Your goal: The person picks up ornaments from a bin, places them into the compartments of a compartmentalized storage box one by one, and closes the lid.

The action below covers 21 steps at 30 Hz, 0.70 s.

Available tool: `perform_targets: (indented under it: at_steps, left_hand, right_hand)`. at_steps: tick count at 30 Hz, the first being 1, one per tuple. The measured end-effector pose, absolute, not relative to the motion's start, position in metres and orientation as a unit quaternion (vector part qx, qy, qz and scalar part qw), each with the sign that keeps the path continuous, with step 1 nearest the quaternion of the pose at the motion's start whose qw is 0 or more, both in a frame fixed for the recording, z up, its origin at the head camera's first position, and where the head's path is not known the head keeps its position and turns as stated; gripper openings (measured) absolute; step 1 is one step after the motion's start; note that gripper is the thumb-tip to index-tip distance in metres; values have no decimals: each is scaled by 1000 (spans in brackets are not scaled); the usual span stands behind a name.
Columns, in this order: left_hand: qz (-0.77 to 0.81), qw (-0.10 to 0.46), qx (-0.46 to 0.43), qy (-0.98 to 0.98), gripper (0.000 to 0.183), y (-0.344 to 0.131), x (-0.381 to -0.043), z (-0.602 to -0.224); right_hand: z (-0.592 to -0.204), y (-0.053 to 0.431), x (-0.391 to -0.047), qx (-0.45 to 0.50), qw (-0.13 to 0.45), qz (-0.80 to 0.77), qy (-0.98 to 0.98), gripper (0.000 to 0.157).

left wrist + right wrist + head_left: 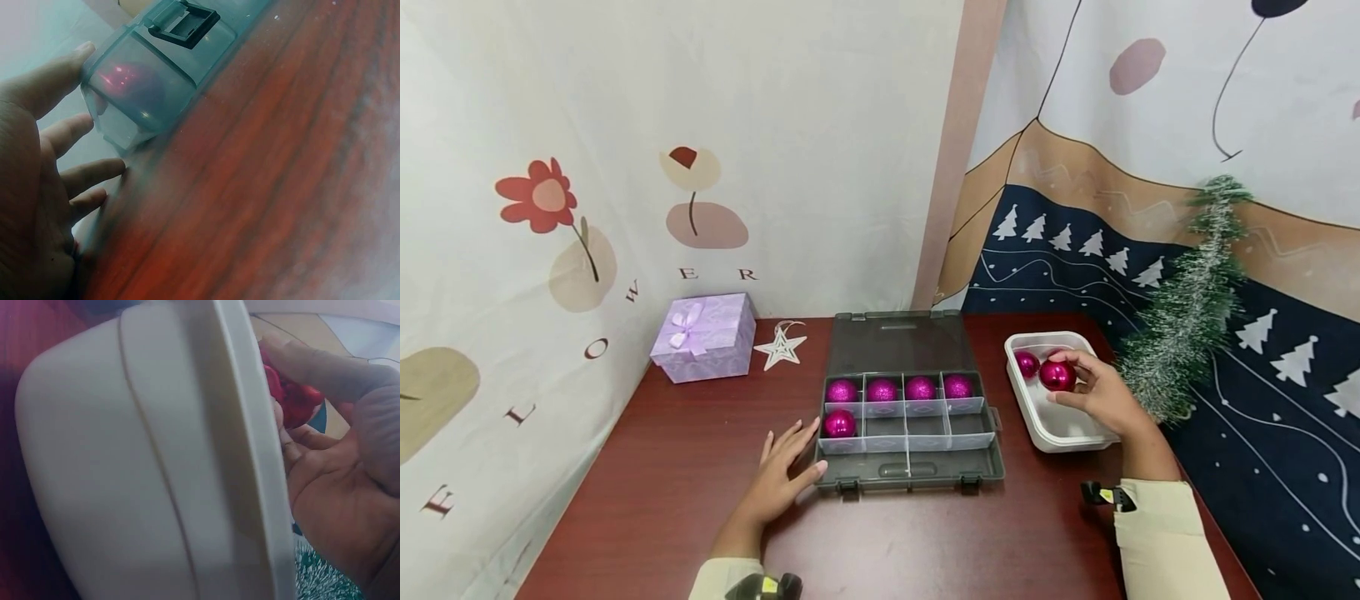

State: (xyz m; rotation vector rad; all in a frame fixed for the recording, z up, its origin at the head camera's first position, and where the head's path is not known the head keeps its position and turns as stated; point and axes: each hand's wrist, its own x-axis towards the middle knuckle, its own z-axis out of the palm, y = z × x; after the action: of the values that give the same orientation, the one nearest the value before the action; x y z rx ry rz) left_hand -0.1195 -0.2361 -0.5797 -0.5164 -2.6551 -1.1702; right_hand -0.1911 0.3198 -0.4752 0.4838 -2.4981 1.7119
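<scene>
My right hand (pixel 1101 392) pinches a shiny magenta bauble (pixel 1057 376) over the white plastic tub (pixel 1037 427); the right wrist view shows that bauble (pixel 302 403) just past the tub's rim. Another bauble (pixel 1027 364) lies in the tub. With fingers spread, my left hand (pixel 778 479) rests at the left side of the grey see-through organizer box (pixel 880 468), its fingertips at the wall. The box's lid (pixel 898 343) is folded back. Glittery baubles (pixel 882 391) fill the back row of compartments, and one shiny bauble (pixel 839 423) sits in the middle row's left compartment.
A lilac gift box (pixel 703 337) with a bow and a white star ornament (pixel 781 346) stand at the table's back left. On the right, a green tinsel tree (pixel 1187 325) rises behind the tub. Printed cloth (pixel 820 167) hangs behind the dark red table (pixel 677 450).
</scene>
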Motion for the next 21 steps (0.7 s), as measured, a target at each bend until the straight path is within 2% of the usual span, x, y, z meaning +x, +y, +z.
perform_targets:
  at_steps: [4,12,21]
  left_hand:
    - [-403,98,-174,-893,71,-238,-122,-587]
    - [-403,134,-199,-883,70,-240,-122,-594]
    - [-391,87,-168,-901,71,-234,-118,-574]
  right_hand:
    - [-473,313,-192,167,63,553,-814,57]
    - [-467,296,-191,186,68,551,-811,61]
    - [-470,279,-196,256,62,534,-803,57]
